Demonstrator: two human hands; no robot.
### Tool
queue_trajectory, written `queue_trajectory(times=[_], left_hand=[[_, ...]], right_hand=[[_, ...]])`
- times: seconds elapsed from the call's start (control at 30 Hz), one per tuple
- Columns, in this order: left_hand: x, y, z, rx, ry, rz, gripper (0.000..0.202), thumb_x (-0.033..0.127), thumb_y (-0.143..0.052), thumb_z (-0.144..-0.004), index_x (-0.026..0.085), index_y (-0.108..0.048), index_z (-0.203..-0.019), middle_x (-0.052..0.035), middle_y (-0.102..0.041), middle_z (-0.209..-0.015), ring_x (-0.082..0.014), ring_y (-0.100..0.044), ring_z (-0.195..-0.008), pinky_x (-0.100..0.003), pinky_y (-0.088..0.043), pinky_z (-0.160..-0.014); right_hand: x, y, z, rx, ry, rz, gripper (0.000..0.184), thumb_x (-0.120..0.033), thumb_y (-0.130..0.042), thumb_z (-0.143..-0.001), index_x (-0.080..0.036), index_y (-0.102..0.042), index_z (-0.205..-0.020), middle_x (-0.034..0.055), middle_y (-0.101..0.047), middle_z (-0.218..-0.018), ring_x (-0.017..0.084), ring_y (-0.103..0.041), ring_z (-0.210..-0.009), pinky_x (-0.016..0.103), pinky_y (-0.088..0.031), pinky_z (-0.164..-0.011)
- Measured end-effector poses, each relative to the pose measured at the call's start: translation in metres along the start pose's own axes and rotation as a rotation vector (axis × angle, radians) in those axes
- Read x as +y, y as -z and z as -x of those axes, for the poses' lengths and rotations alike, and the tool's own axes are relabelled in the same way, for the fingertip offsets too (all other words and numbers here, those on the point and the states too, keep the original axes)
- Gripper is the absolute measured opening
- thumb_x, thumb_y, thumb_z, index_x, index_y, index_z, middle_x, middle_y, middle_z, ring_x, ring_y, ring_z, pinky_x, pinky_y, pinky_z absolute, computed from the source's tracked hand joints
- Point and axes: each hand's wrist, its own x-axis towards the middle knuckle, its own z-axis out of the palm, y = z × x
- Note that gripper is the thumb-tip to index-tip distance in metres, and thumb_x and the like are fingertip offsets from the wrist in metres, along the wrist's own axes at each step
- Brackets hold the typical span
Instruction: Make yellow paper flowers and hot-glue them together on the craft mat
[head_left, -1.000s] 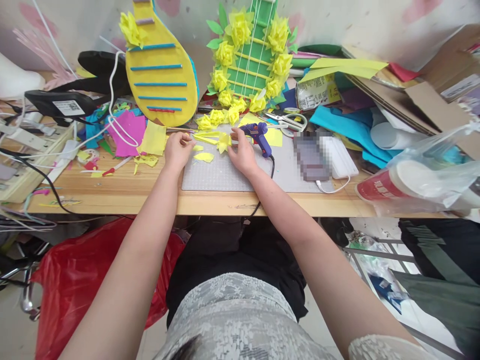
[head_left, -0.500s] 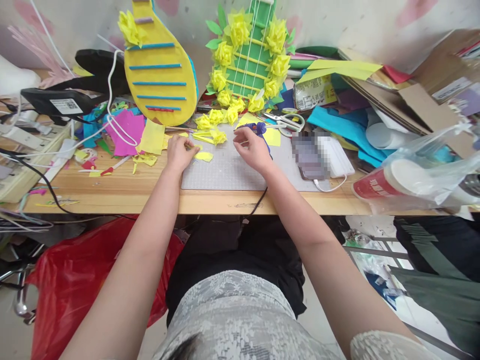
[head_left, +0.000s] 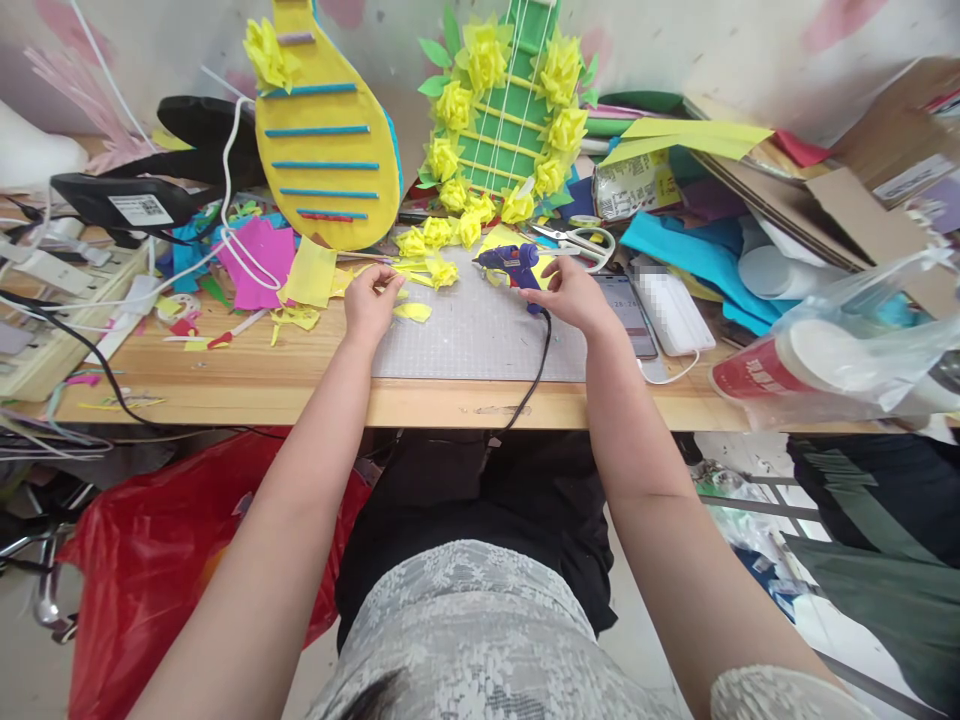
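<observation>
My left hand (head_left: 369, 300) rests at the left edge of the grey cutting mat (head_left: 472, 340), fingers pinched on a yellow paper piece (head_left: 390, 277). Another yellow scrap (head_left: 413, 312) lies just right of it. My right hand (head_left: 568, 292) is wrapped around the handle of a purple glue gun (head_left: 510, 262), whose black cord (head_left: 534, 375) runs off the table's front edge. A yellow paper flower (head_left: 442, 270) lies on the mat between my hands, with more flowers (head_left: 439, 233) behind it.
A yellow paddle-shaped craft (head_left: 322, 140) and a green flower-trimmed craft (head_left: 502, 120) lean on the wall. Scissors (head_left: 574, 240), a phone (head_left: 626, 310), a white charger (head_left: 671, 315), paper scraps, cables at left and a bagged red cup (head_left: 780, 375) crowd the wooden table (head_left: 247, 385).
My right hand left the yellow flower on the mat, moved right and took hold of the glue gun. My left hand stayed put on the yellow paper.
</observation>
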Motion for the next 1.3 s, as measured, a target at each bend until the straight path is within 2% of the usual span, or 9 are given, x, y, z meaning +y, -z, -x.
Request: queue_trajectory(times=[0.07,0.13,0.23,0.37,0.5,0.6,0.67,0.93,1.3], left_hand=[[0.006,-0.003,0.004,-0.006,0.059,0.122,0.007,0.021,-0.064,-0.071,0.015,-0.062,-0.07,0.0011,-0.063,-0.067,-0.0083,-0.054,-0.059,-0.02,-0.041,-0.056],[0.011,-0.005,0.008,-0.039,0.147,0.243,0.008,0.023,-0.064,-0.071,0.014,-0.063,-0.071,-0.0002,-0.065,-0.067,-0.0085,-0.057,-0.056,-0.018,-0.039,-0.048],[0.017,-0.006,0.011,-0.079,0.237,0.367,0.011,0.023,-0.065,-0.069,0.013,-0.064,-0.072,-0.0032,-0.068,-0.069,-0.0097,-0.059,-0.054,-0.016,-0.037,-0.04],[0.019,-0.007,0.011,-0.07,0.282,0.431,0.01,0.022,-0.065,-0.07,0.012,-0.064,-0.072,-0.0045,-0.07,-0.071,-0.0097,-0.061,-0.055,-0.015,-0.04,-0.039],[0.02,-0.008,0.01,-0.053,0.294,0.449,0.008,0.02,-0.064,-0.07,0.013,-0.062,-0.074,-0.0048,-0.07,-0.074,-0.0099,-0.061,-0.058,-0.016,-0.044,-0.042],[0.02,-0.009,0.011,-0.051,0.298,0.45,0.007,0.019,-0.063,-0.071,0.013,-0.062,-0.074,-0.0042,-0.07,-0.073,-0.0097,-0.061,-0.057,-0.016,-0.045,-0.042],[0.019,-0.009,0.011,-0.051,0.3,0.459,0.008,0.02,-0.063,-0.071,0.013,-0.062,-0.074,-0.0037,-0.069,-0.072,-0.0094,-0.061,-0.057,-0.016,-0.045,-0.042],[0.02,-0.009,0.011,-0.032,0.307,0.446,0.009,0.022,-0.064,-0.071,0.013,-0.063,-0.074,-0.0044,-0.07,-0.073,-0.0099,-0.062,-0.058,-0.016,-0.046,-0.044],[0.022,-0.008,0.012,-0.039,0.308,0.449,0.006,0.019,-0.063,-0.072,0.013,-0.064,-0.073,-0.0028,-0.07,-0.07,-0.0083,-0.06,-0.054,-0.015,-0.045,-0.041]], right_hand=[[0.0,-0.016,-0.009,0.019,0.028,-0.062,0.044,-0.044,-0.072,-0.064,-0.015,-0.059,-0.096,0.0077,-0.062,-0.091,0.017,-0.053,-0.077,0.03,-0.04,-0.069],[0.0,-0.032,-0.016,-0.001,0.032,-0.104,0.04,-0.048,-0.069,-0.067,-0.015,-0.062,-0.089,0.008,-0.063,-0.088,0.019,-0.054,-0.078,0.032,-0.042,-0.072],[0.002,-0.048,-0.021,0.057,0.013,-0.233,0.036,-0.047,-0.063,-0.071,-0.015,-0.064,-0.088,0.0061,-0.065,-0.085,0.02,-0.056,-0.08,0.035,-0.044,-0.076],[0.004,-0.049,-0.02,0.152,0.053,-0.487,0.036,-0.047,-0.061,-0.071,-0.018,-0.062,-0.091,0.0031,-0.064,-0.084,0.016,-0.058,-0.077,0.032,-0.048,-0.07],[-0.009,-0.038,-0.011,0.065,0.125,-0.681,0.036,-0.051,-0.062,-0.069,-0.019,-0.058,-0.086,0.0015,-0.063,-0.078,0.01,-0.053,-0.059,0.026,-0.046,-0.057],[-0.025,-0.035,-0.003,-0.073,0.15,-0.646,0.037,-0.053,-0.064,-0.067,-0.018,-0.058,-0.078,0.0015,-0.062,-0.071,0.007,-0.044,-0.05,0.025,-0.041,-0.05],[-0.034,-0.037,0.0,-0.121,0.158,-0.6,0.039,-0.054,-0.065,-0.067,-0.017,-0.058,-0.078,0.0019,-0.061,-0.07,0.007,-0.044,-0.05,0.025,-0.041,-0.05],[-0.044,-0.048,0.0,-0.103,0.237,-0.406,0.042,-0.054,-0.06,-0.073,-0.015,-0.062,-0.089,0.005,-0.063,-0.081,0.015,-0.056,-0.076,0.03,-0.046,-0.071],[-0.048,-0.047,0.001,-0.094,0.247,-0.335,0.042,-0.053,-0.058,-0.075,-0.015,-0.062,-0.092,0.0062,-0.064,-0.083,0.018,-0.057,-0.079,0.032,-0.044,-0.076]])
